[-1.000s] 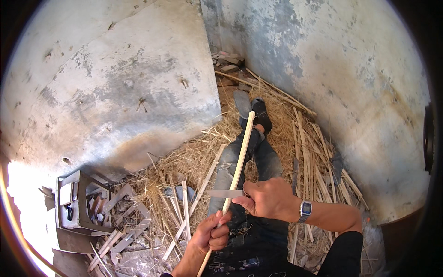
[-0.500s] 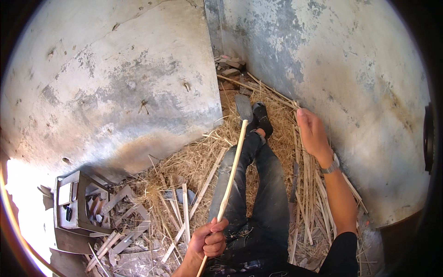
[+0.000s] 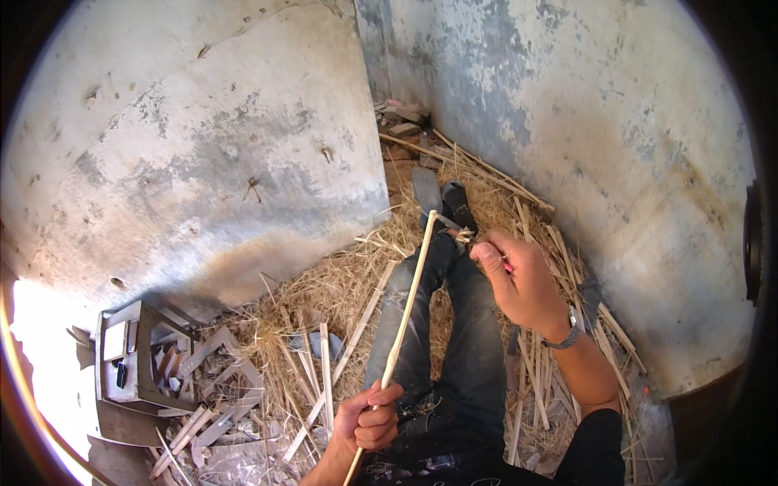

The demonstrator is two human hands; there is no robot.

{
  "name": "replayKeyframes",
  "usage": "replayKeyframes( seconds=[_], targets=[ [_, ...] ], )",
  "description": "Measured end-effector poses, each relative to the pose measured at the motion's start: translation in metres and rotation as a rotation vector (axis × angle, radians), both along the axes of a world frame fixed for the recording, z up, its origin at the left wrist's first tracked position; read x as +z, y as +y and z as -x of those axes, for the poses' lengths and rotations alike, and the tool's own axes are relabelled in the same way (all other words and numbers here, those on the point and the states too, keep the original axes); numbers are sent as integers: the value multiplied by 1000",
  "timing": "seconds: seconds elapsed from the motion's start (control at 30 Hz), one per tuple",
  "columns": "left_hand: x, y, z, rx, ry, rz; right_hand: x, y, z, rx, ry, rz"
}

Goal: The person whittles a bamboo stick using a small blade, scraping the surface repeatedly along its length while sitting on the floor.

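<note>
Straw (image 3: 324, 279): two hands (image 3: 370, 417), one stick (image 3: 407, 312), one knife (image 3: 446, 220)

Two hands (image 3: 369, 417), one held stick (image 3: 409, 308), one knife (image 3: 448, 222), one wristwatch (image 3: 566, 334), two legs (image 3: 474, 340).

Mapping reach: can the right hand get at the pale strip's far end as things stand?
Likely yes: the right hand is close beside it, and the left hand grips the pale strip lower down, leaving that end ungripped; what look like shavings sit between.

No text or numbers can be read; pale lettering-like marks on the black shirt (image 3: 494, 473), below and right of the left grip (image 3: 370, 417), are cut off.
</note>
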State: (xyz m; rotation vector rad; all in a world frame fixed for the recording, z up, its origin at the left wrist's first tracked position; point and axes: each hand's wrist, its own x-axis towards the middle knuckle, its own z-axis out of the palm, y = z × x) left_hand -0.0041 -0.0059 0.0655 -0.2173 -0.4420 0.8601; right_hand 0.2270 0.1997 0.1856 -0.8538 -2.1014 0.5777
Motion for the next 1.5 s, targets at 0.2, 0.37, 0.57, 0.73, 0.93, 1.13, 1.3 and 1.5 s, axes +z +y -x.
replayKeyframes(
  seconds=[0.2,0.37,0.57,0.73,0.93,1.13,1.3,1.5],
  targets=[
    [1,-1,-2,-21,-39,1,-8,-26,19,-12,-161,-99],
    [1,-1,-7,-43,-86,17,-34,-65,34,119,-397,-266],
    [-8,-2,-8,-56,-78,38,-36,-56,34,173,-527,-246],
    [-11,0,-9,-65,-96,81,-35,-16,26,-63,-537,-358],
    [-12,-7,-3,-35,-89,104,-34,-6,24,-107,-585,-219],
    [0,-2,-7,-79,14,-7,-2,79,-37,-373,-190,-88],
    [1,-7,0,8,533,24,11,8,-6,-96,111,84],
    [24,-17,-3,99,883,-45,12,2,2,-22,-11,25]
  ],
)
